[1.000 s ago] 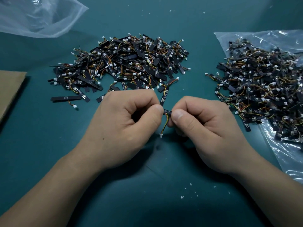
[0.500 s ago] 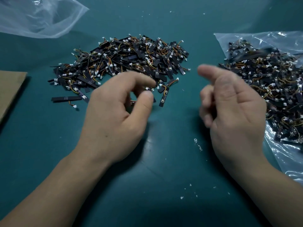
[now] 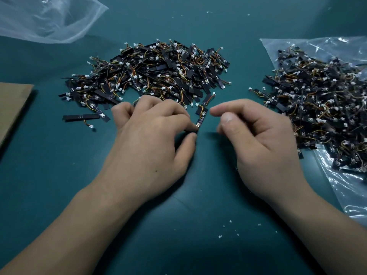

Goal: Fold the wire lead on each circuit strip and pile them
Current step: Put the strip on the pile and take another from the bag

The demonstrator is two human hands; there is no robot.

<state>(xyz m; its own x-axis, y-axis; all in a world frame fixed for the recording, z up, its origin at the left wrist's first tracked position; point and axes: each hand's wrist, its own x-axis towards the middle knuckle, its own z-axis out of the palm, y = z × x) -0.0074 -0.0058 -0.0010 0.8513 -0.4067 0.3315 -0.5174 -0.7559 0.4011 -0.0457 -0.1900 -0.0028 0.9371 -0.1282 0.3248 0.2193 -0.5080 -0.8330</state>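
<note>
A black circuit strip (image 3: 201, 116) with an orange-yellow wire lead and white plug lies at the near edge of the centre pile of strips (image 3: 151, 76). My left hand (image 3: 151, 139) reaches to it, and forefinger and thumb pinch its near end. My right hand (image 3: 258, 139) hovers just right of the strip, fingers loosely curled, holding nothing. A second heap of strips (image 3: 317, 108) lies on a clear plastic bag (image 3: 349, 187) at the right.
The work surface is a teal mat (image 3: 188, 225) with small white crumbs on it. A crumpled clear bag (image 3: 45, 18) lies at the back left. A brown cardboard piece (image 3: 12, 108) sits at the left edge. A lone strip (image 3: 81, 117) lies left of my left hand.
Both hands first held one strip between them. The left hand then went forward to the centre pile and now pinches a strip at its edge. The right hand swung right, then back toward the centre.
</note>
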